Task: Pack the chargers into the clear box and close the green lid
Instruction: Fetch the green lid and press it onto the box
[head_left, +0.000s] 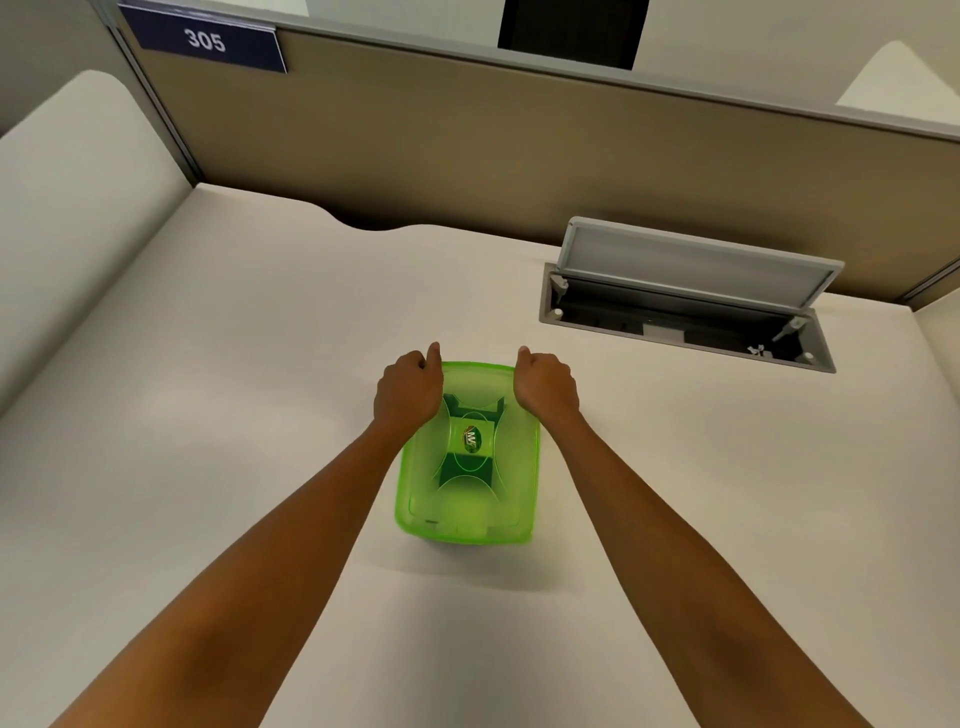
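The green lid (470, 499) lies flat on top of the box in the middle of the white desk. It is translucent, with an oval sticker in its centre. The clear box under it is almost wholly hidden, and no chargers show. My left hand (408, 392) is curled over the lid's far left corner, fingers wrapped down around the rim. My right hand (545, 384) is curled the same way over the far right corner. Both thumbs point away from me along the far edge.
A grey cable hatch (691, 306) stands with its flap raised in the desk at the right rear. A tan partition (467, 156) runs along the back, bearing a blue sign reading 305 (205, 41). A curved cut-out (363, 221) notches the desk's far edge.
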